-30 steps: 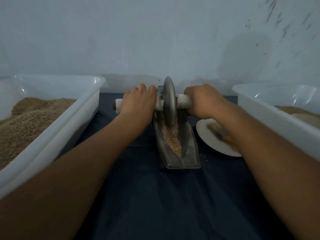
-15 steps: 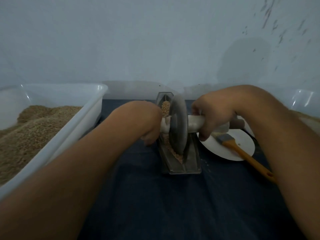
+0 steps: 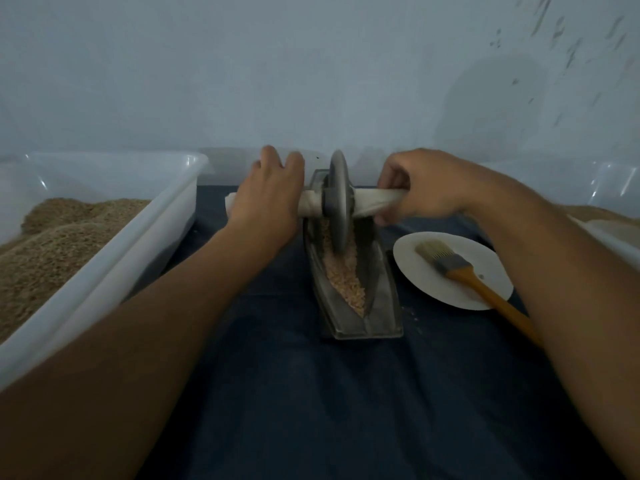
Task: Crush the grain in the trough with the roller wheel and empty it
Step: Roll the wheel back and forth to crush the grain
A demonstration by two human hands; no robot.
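A dark metal trough (image 3: 382,308) lies lengthwise on the blue cloth, with pale crushed grain (image 3: 343,276) along its groove. The grey roller wheel (image 3: 339,206) stands upright in the far part of the trough, on a white axle handle that sticks out to both sides. My left hand (image 3: 268,202) presses its palm on the left end of the handle, fingers stretched forward over it. My right hand (image 3: 420,188) grips the right end of the handle with curled fingers.
A white plate (image 3: 420,285) with a wooden-handled brush (image 3: 453,263) lies right of the trough. A large white tub (image 3: 138,237) of brown grain (image 3: 52,244) stands on the left. Another tub (image 3: 616,188) sits at the right edge. A few grain crumbs lie beside the trough.
The wheel has rolled from the near end of the trough back to the far end. Both arms have stretched forward, and the left hand's fingers have straightened over the handle.
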